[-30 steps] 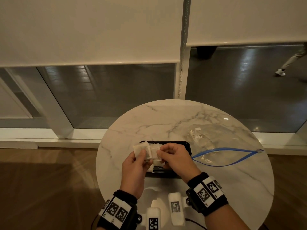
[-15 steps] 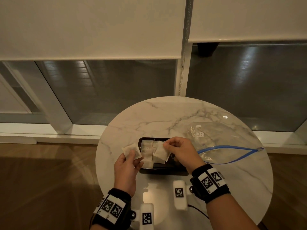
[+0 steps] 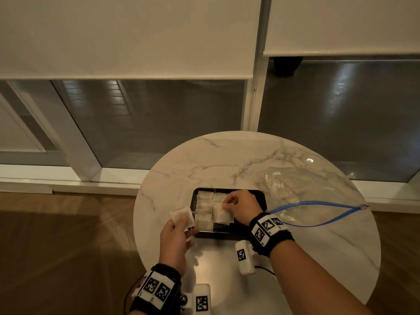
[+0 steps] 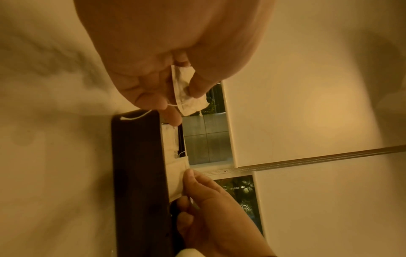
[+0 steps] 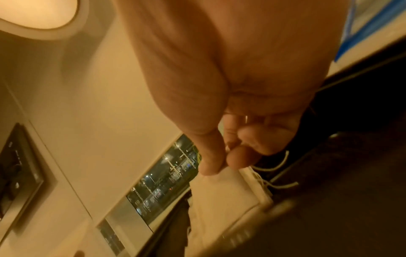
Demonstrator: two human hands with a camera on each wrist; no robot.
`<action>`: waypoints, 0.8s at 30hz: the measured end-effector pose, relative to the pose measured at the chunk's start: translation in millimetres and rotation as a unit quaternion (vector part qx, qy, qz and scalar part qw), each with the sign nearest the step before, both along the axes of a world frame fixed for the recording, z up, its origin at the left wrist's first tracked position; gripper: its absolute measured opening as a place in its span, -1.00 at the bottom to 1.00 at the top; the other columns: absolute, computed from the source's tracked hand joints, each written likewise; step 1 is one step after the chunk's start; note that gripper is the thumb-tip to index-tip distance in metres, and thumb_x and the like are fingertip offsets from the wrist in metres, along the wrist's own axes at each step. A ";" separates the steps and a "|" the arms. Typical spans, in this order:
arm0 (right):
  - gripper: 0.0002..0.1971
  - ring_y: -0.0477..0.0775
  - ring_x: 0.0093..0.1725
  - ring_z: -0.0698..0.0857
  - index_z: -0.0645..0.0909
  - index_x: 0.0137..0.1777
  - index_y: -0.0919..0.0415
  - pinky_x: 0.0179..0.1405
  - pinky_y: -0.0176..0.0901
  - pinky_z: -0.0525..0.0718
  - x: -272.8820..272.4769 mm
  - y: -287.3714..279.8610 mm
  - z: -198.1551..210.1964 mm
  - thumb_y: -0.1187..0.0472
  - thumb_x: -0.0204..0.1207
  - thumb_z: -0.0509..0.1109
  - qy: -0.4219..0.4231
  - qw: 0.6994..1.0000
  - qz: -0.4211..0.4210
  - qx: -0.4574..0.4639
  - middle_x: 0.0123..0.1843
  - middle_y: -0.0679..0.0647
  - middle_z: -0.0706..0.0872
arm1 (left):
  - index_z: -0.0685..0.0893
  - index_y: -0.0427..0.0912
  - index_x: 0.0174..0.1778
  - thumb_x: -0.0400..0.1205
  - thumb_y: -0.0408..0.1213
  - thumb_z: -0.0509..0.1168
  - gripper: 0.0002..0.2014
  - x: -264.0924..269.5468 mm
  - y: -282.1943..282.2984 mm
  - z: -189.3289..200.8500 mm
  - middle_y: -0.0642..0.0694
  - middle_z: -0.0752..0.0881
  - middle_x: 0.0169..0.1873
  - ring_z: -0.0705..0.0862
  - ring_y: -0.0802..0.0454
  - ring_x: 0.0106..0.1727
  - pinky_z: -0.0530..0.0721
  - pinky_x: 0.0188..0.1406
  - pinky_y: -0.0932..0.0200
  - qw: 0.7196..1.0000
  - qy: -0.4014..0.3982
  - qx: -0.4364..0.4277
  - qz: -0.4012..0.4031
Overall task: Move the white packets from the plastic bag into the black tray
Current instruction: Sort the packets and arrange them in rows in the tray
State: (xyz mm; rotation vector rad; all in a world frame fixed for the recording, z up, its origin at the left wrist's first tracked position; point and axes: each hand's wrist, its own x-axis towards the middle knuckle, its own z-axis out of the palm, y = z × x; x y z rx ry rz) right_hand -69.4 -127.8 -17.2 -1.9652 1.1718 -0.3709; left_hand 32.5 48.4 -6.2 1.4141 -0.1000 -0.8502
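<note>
The black tray (image 3: 261, 196) sits mid-table with several white packets (image 3: 204, 209) laid in rows in its left part. My right hand (image 3: 227, 204) pinches one white packet (image 3: 222, 215) by its top edge over the tray; the right wrist view shows thumb and finger pressed on that packet (image 5: 224, 196). My left hand (image 3: 179, 223) holds another white packet (image 3: 181, 214) just left of the tray, its string dangling; in the left wrist view thumb and fingers pinch this packet (image 4: 184, 92) above the tray's rim (image 4: 136, 156). The clear plastic bag (image 3: 302, 189) with a blue zip lies to the right, its mouth open.
The round marble table (image 3: 216, 160) stands by a window with lowered blinds; wooden floor lies around it. The bag's blue zip (image 3: 318, 205) loops toward the right rim. Bare marble lies behind the tray and at the near edge.
My hands have drawn apart: the left one carried its packet left of the tray, while the right one lowered its packet into the tray.
</note>
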 end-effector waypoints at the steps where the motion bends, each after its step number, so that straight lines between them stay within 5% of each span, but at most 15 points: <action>1: -0.97 -0.18 -0.16 0.65 0.82 -0.14 0.08 -0.23 -0.46 0.51 1.0 0.4 -2.4 0.16 0.52 0.57 0.015 1.000 0.003 0.003 -0.22 -0.11 0.72 | 0.69 -0.10 0.22 0.80 -0.23 0.22 -0.83 -0.8 0.3 -1.0 -0.11 0.80 0.07 0.79 -0.03 -0.01 0.60 -0.18 0.09 1.000 -0.004 0.004 -0.004; 8: -0.91 -0.05 -0.03 0.76 0.79 -0.20 0.07 0.12 -0.18 0.75 13.1 -0.7 -17.1 0.13 0.43 0.65 0.052 0.998 -0.016 0.013 -0.12 0.01 0.81 | 0.69 -0.05 0.19 0.80 -0.21 0.21 -0.84 1.0 0.3 -5.9 -0.12 0.79 0.12 0.76 -0.03 -0.02 0.58 -0.19 0.09 0.999 -0.032 0.023 -0.014; 14: -0.86 0.01 -0.07 0.78 0.73 -0.27 0.06 0.08 -0.12 0.80 14.2 -2.2 -25.7 0.26 0.49 0.56 0.050 0.997 -0.046 0.022 -0.13 0.03 0.79 | 0.68 -0.01 0.15 0.80 -0.20 0.21 -0.86 0.7 -0.2 -6.7 -0.09 0.79 0.09 0.77 -0.01 -0.05 0.60 -0.17 0.08 0.999 -0.040 0.027 -0.014; 24: -0.84 0.02 0.04 0.75 0.82 -0.06 0.18 0.05 -0.25 0.72 19.3 -5.5 -30.4 0.37 0.50 0.42 0.043 0.996 -0.064 0.041 -0.02 0.06 0.80 | 0.70 -0.02 0.19 0.79 -0.19 0.23 -0.84 1.7 -1.6 -10.6 -0.07 0.81 0.09 0.77 -0.01 -0.04 0.60 -0.17 0.08 0.998 -0.049 0.039 -0.018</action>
